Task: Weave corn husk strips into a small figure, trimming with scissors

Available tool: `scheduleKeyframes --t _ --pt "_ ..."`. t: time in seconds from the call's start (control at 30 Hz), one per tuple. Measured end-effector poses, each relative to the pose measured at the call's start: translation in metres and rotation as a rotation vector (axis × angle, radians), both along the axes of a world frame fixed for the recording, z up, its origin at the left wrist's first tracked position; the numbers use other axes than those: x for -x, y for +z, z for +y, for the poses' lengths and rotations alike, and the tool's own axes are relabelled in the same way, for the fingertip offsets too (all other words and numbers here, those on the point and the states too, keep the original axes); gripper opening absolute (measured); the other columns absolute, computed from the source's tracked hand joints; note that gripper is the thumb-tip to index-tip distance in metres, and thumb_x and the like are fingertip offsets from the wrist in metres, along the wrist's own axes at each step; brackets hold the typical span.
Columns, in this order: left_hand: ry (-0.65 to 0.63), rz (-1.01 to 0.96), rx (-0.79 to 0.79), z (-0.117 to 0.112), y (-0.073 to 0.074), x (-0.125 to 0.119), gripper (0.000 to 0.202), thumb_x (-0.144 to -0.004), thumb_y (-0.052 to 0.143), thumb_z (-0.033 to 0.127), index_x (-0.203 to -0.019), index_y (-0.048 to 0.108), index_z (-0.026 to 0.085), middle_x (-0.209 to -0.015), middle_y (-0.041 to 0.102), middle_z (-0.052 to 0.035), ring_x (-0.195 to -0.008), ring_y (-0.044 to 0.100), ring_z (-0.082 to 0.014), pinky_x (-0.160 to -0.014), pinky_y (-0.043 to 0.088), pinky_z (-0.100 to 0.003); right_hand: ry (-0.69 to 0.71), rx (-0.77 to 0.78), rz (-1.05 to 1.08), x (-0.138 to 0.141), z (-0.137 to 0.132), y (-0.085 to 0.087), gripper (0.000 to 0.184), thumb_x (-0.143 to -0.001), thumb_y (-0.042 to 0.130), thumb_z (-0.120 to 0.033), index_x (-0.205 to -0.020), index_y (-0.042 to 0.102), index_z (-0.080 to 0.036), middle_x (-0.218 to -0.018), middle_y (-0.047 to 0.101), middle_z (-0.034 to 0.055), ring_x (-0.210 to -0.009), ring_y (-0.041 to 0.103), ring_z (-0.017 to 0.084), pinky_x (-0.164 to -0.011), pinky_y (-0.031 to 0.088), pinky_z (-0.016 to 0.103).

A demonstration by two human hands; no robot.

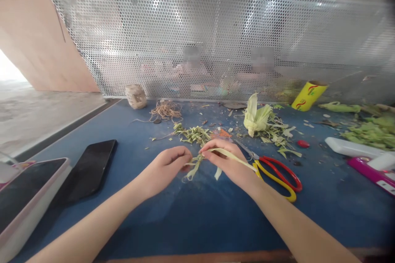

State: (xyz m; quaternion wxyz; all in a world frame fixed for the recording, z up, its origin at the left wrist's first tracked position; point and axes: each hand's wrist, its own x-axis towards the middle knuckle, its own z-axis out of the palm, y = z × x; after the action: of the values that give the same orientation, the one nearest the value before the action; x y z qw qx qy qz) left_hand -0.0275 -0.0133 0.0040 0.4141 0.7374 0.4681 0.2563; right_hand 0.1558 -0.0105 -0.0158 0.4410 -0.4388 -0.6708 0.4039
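Observation:
Between my two hands, above the blue tabletop, are pale green strips of corn husk [194,170]. My left hand [166,166] pinches one end of a strip between thumb and fingers. Close beside it, my right hand [226,158] grips the husk too, and a long pale strip trails back over its thumb toward the wrist. A knot-like crossing shows at the right fingertips, partly hidden by them. Just behind the hands lies a pile of small knotted husk pieces [194,133]. Scissors [274,172] with one red and one yellow handle rest by my right wrist.
A perforated metal screen [197,28] runs along the back, with people behind it. Nearby stand a jar [135,96], tangled twine [166,110], a husk bundle [256,117] and a yellow roll [308,95]. Left: a black phone [89,168]. Right: a white-and-purple tool [370,172].

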Motion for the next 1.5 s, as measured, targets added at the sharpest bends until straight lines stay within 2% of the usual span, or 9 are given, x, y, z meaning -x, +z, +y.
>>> scheduleKeyframes --t 0.17,0.33,0.43,0.63,0.77,0.9,1.03,1.27,1.5 --pt "0.042 -0.106 0.077 -0.002 -0.002 -0.002 0.03 -0.081 0.036 0.037 -0.064 0.052 0.019 -0.061 0.048 0.0013 -0.06 0.045 -0.0129 -0.059 0.04 -0.023 0.005 0.016 -0.006 0.004 -0.003 0.0 0.007 -0.073 0.057 -0.024 -0.075 0.061 -0.019 -0.073 0.062 -0.001 -0.064 0.056 0.01 -0.059 0.044 0.022" --pt "-0.038 -0.024 0.007 -0.001 -0.002 -0.003 0.026 -0.08 0.044 0.035 -0.072 0.06 0.017 -0.063 0.055 0.001 -0.06 0.05 -0.012 -0.058 0.041 -0.022 0.015 0.003 0.067 0.004 0.0 -0.004 0.01 -0.073 0.058 -0.026 -0.081 0.058 -0.019 -0.075 0.06 -0.0007 -0.067 0.056 0.01 -0.06 0.045 0.022" --pt "-0.006 -0.022 -0.06 -0.002 -0.004 -0.002 0.019 -0.078 0.048 0.031 -0.08 0.062 0.018 -0.072 0.063 -0.0003 -0.068 0.057 -0.0138 -0.065 0.044 -0.023 0.066 0.042 0.115 0.003 0.001 -0.007 0.02 -0.07 0.063 -0.029 -0.085 0.054 -0.019 -0.078 0.058 -0.001 -0.069 0.056 0.01 -0.06 0.045 0.022" --pt "0.091 -0.078 -0.137 -0.003 -0.007 -0.003 0.013 -0.077 0.051 0.026 -0.088 0.046 0.021 -0.07 0.065 0.0022 -0.065 0.06 -0.0133 -0.062 0.044 -0.025 0.1 0.058 0.065 0.003 -0.002 -0.009 0.018 -0.071 0.062 -0.028 -0.085 0.054 -0.019 -0.076 0.058 -0.001 -0.068 0.055 0.011 -0.061 0.044 0.023" --pt "0.094 -0.036 -0.191 -0.004 -0.004 -0.005 0.01 -0.077 0.051 0.026 -0.083 0.05 0.018 -0.078 0.064 -0.0013 -0.065 0.056 -0.0119 -0.058 0.041 -0.023 0.017 -0.045 0.064 0.003 -0.001 -0.007 0.012 -0.074 0.058 -0.028 -0.082 0.057 -0.019 -0.077 0.059 0.0 -0.07 0.056 0.012 -0.063 0.045 0.025" --pt "0.095 -0.136 -0.06 -0.005 -0.002 -0.007 0.032 -0.074 0.057 0.032 -0.102 0.049 0.017 -0.086 0.068 -0.0055 -0.062 0.055 -0.012 -0.055 0.04 -0.024 0.008 -0.199 -0.002 0.003 -0.002 -0.003 0.008 -0.076 0.057 -0.025 -0.073 0.063 -0.02 -0.076 0.06 0.0015 -0.073 0.057 0.014 -0.066 0.045 0.026" --pt "0.119 -0.269 0.132 -0.004 -0.006 -0.009 0.051 -0.065 0.067 0.036 -0.108 0.047 0.015 -0.076 0.069 -0.0056 -0.051 0.053 -0.0107 -0.046 0.034 -0.022 0.05 -0.243 0.01 0.006 -0.004 -0.005 0.011 -0.076 0.058 -0.027 -0.075 0.068 -0.022 -0.083 0.061 0.0038 -0.077 0.058 0.015 -0.065 0.047 0.028" --pt "0.225 -0.51 0.223 -0.002 -0.007 -0.011 0.053 -0.061 0.072 0.028 -0.107 0.049 0.014 -0.074 0.069 -0.0036 -0.066 0.06 -0.0145 -0.062 0.043 -0.027 0.031 -0.193 0.014 0.006 -0.006 -0.007 0.023 -0.083 0.049 -0.034 -0.091 0.069 -0.027 -0.092 0.058 0.0035 -0.08 0.056 0.015 -0.068 0.048 0.028" --pt "0.302 -0.648 0.275 -0.001 -0.007 -0.013 0.042 -0.07 0.065 0.026 -0.107 0.05 0.016 -0.067 0.065 0.005 -0.06 0.055 -0.0066 -0.056 0.04 -0.018 0.072 -0.149 -0.046 0.008 -0.009 -0.007 0.027 -0.085 0.046 -0.032 -0.104 0.064 -0.031 -0.091 0.05 0.0013 -0.074 0.052 0.012 -0.066 0.045 0.026"
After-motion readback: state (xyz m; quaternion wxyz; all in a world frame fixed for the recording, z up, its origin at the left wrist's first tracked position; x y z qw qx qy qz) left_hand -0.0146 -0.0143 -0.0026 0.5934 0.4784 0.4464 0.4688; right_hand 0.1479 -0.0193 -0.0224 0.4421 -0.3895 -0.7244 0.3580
